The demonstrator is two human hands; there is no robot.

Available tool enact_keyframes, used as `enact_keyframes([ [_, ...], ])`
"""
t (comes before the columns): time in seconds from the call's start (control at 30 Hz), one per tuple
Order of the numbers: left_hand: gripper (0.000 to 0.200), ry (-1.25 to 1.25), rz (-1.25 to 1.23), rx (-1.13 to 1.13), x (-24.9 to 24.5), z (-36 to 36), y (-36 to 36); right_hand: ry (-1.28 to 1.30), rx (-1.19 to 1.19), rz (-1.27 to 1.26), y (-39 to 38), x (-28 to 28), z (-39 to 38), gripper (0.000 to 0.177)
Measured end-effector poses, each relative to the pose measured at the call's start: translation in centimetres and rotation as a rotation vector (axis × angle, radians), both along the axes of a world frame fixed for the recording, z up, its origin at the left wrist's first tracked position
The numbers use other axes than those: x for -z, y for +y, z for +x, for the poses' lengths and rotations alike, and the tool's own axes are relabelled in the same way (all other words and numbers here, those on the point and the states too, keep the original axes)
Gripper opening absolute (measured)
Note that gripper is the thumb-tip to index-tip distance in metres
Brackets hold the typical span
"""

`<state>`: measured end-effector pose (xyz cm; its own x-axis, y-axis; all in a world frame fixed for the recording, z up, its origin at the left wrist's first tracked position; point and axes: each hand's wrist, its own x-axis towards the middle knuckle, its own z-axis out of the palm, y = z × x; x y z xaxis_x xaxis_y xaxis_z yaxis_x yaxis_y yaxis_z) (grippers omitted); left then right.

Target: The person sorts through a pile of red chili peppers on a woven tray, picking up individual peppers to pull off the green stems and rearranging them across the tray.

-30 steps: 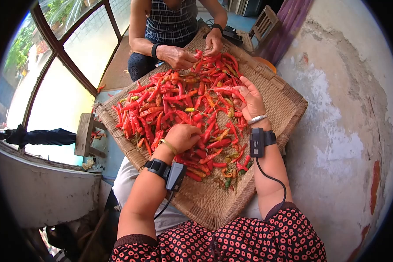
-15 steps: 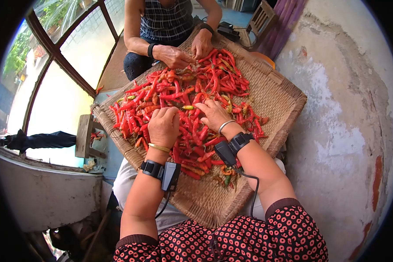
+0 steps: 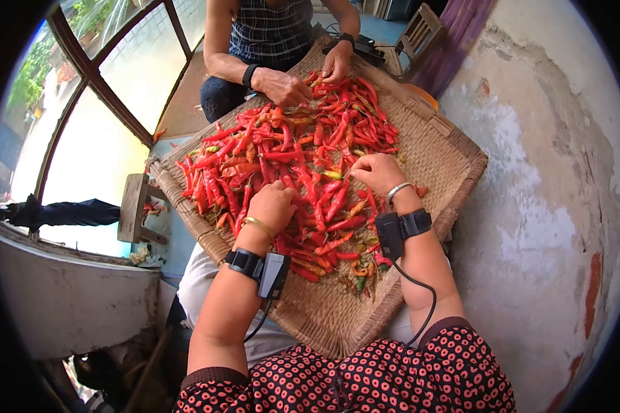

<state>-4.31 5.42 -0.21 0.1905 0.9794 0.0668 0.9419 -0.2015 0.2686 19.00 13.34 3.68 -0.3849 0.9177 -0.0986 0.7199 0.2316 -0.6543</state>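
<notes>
Red chili peppers lie heaped on a large woven tray that rests over my lap. My left hand is low over the near side of the heap, fingers curled in among the peppers; its fingertips are hidden. To the right, my right hand is pinched above the heap's right part, and what it pinches is too small to make out. Just left of it lies a yellow-green pepper. A small pile of shrivelled, greenish and orange peppers sits near the tray's front corner.
Across the tray another person's hands work at the far end of the heap. A peeling wall stands at right, a window at left. By the window are a wooden stool and a folded dark umbrella.
My right hand has moved right and its fingers have come together in a pinch. My left hand has moved slightly nearer to me and right. The view has shifted a little.
</notes>
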Motion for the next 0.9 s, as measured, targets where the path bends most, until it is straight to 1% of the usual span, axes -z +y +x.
enact_keyframes([
  [0.03,0.019,-0.032,-0.021,0.053,0.1,0.1,0.0,0.102,0.039,0.098,0.1,0.3,0.4,0.02],
  [0.07,0.017,-0.065,-0.042,0.108,0.3,0.1,0.0,0.101,0.037,0.095,0.2,0.6,0.3,0.02],
  [0.13,0.014,-0.076,-0.027,0.136,0.4,0.2,0.1,0.287,0.033,0.11,0.2,0.9,-0.2,0.022],
  [0.17,0.013,-0.085,-0.031,0.147,0.4,0.2,0.2,0.125,-0.023,0.184,0.1,1.1,-0.7,0.021],
  [0.2,0.012,-0.095,-0.035,0.159,0.3,0.3,0.3,0.065,-0.083,0.155,0.5,2.5,-1.1,0.023],
  [0.23,0.012,-0.095,-0.038,0.163,0.3,0.5,0.2,-0.042,-0.091,0.233,0.3,3.1,-1.7,0.025],
  [0.27,0.011,-0.174,-0.011,0.204,0.3,0.6,0.2,-0.151,-0.099,0.311,0.0,3.6,-2.4,0.027],
  [0.3,0.011,-0.253,0.016,0.244,0.2,0.7,0.1,-0.248,-0.089,0.322,-0.3,3.6,-2.9,0.029],
  [0.33,0.011,-0.253,0.015,0.245,0.1,0.9,0.1,-0.248,-0.088,0.321,-0.4,3.3,-3.2,0.029],
  [0.4,0.012,-0.322,-0.001,0.305,-0.5,1.3,-0.1,-0.423,-0.064,0.105,-0.4,2.4,-3.6,0.023],
  [0.43,0.012,-0.321,-0.001,0.305,-0.7,1.3,-0.1,-0.42,-0.057,0.095,-0.3,2.3,-3.4,0.014],
  [0.47,0.013,-0.342,-0.02,0.278,-0.8,1.3,-0.1,-0.419,-0.058,0.095,-0.3,1.9,-3.1,0.014],
  [0.53,0.013,-0.369,-0.053,0.248,-0.6,1.4,-0.6,-0.339,-0.117,-0.021,-0.6,1.1,-2.2,0.01],
  [0.57,0.013,-0.395,-0.05,0.239,-0.5,1.4,-0.6,-0.243,-0.111,0.028,0.1,2.2,-1.2,0.011],
  [0.6,0.014,-0.422,-0.047,0.229,-0.5,1.4,-0.6,-0.245,-0.112,0.026,0.2,1.9,-0.6,0.011],
  [0.67,0.013,-0.433,-0.034,0.196,-0.8,1.5,-0.6,0.168,0.062,-0.207,0.4,1.2,0.3,0.017],
  [0.7,0.013,-0.441,-0.019,0.163,-0.9,1.5,-0.6,0.225,0.096,-0.186,0.6,1.7,0.3,0.024],
  [0.73,0.013,-0.441,-0.019,0.163,-0.8,1.5,-0.5,0.225,0.095,-0.186,0.7,2.2,0.2,0.024],
  [0.8,0.015,-0.562,0.061,0.043,-0.3,1.4,-0.3,-0.16,-0.035,-0.025,0.4,2.5,-0.8,0.026],
  [0.83,0.015,-0.562,0.06,0.044,-0.2,1.4,-0.3,-0.31,-0.114,-0.085,0.0,2.3,-1.4,0.028],
  [0.87,0.014,-0.67,0.041,-0.011,-0.2,1.5,-0.3,-0.31,-0.113,-0.086,-0.4,2.0,-2.0,0.028],
  [0.9,0.013,-0.778,0.03,-0.063,-0.3,1.5,0.2,-0.436,-0.121,-0.07,-0.4,1.4,-2.6,0.029],
])
